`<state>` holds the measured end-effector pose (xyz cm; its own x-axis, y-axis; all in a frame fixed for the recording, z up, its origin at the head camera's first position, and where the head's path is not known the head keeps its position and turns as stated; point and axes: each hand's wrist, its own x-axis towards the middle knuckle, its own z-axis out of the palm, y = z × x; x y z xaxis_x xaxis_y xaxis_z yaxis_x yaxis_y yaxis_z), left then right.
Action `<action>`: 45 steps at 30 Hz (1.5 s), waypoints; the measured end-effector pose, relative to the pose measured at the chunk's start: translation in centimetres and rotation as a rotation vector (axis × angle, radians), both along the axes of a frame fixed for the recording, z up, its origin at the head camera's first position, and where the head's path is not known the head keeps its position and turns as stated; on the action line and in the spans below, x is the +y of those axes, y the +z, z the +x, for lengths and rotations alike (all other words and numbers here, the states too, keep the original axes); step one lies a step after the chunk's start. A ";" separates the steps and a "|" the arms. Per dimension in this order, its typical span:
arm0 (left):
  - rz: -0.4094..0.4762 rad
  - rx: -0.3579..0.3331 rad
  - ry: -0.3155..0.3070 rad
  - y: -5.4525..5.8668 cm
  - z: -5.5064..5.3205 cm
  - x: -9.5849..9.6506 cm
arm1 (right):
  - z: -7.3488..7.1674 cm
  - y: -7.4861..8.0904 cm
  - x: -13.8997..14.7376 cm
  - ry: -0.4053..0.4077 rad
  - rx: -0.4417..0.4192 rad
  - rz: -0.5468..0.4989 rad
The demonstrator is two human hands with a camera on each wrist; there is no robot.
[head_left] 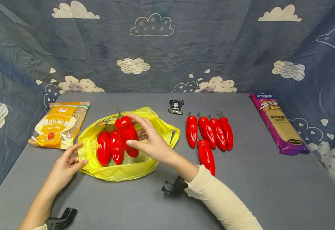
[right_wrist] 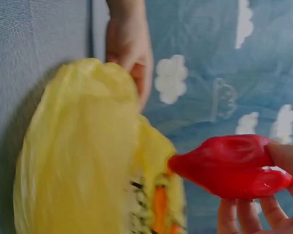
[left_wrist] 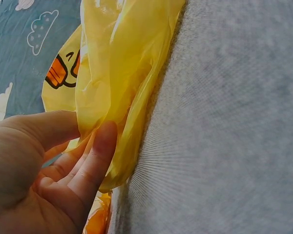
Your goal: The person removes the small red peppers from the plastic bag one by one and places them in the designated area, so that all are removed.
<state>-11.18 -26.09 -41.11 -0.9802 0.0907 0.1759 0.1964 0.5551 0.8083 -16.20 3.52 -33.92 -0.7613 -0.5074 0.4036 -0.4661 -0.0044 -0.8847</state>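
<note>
My right hand (head_left: pixel 155 145) grips a glossy red chili pepper (head_left: pixel 126 135) between thumb and fingers, above the open mouth of a yellow plastic bag (head_left: pixel 112 175). In the right wrist view that pepper (right_wrist: pixel 224 168) points its tip toward the bag. Two more red peppers (head_left: pixel 103 148) lie side by side inside the bag. At the bag's left edge, my left hand (head_left: pixel 62 171) pinches the rim; the left wrist view shows the thumb and fingers on the thin plastic (left_wrist: pixel 119 73). Right of the bag, several red peppers (head_left: pixel 207 129) lie on the grey table, one nearer (head_left: pixel 206 156) partly behind my right forearm.
An orange-and-clear food packet (head_left: pixel 61 124) lies left of the bag. A small black wrapped packet (head_left: pixel 175 106) sits behind, near the peppers. At the far right is a long purple noodle packet (head_left: pixel 279 124). A cloud-patterned cloth (head_left: pixel 184 48) hangs behind the table.
</note>
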 end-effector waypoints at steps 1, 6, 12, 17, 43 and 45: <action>-0.003 0.001 0.001 0.0 0.0 0.0 | 0.2 0.4 0.9 -0.023 0.018 -0.010; -0.006 0.008 0.005 -0.1 0.1 0.0 | 1.4 1.2 6.0 -0.132 0.020 -0.037; -0.004 0.005 0.009 -0.1 0.0 0.1 | 3.2 0.4 12.2 -0.321 -0.044 0.035; -0.006 0.005 0.012 -0.1 0.0 0.1 | 4.4 -1.1 16.6 -0.443 -0.081 0.116; 0.006 0.001 0.008 0.1 -0.1 0.1 | 6.9 -6.2 23.6 -0.578 -0.304 0.441; 0.002 0.002 0.010 0.1 -0.1 0.1 | 6.9 -6.2 23.6 -0.575 -0.310 0.453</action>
<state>-11.24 -25.96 -41.00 -0.9807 0.0808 0.1782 0.1928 0.5550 0.8092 -9.35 27.11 -40.15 -0.9976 -0.0652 -0.0212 -0.0184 0.5533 -0.8328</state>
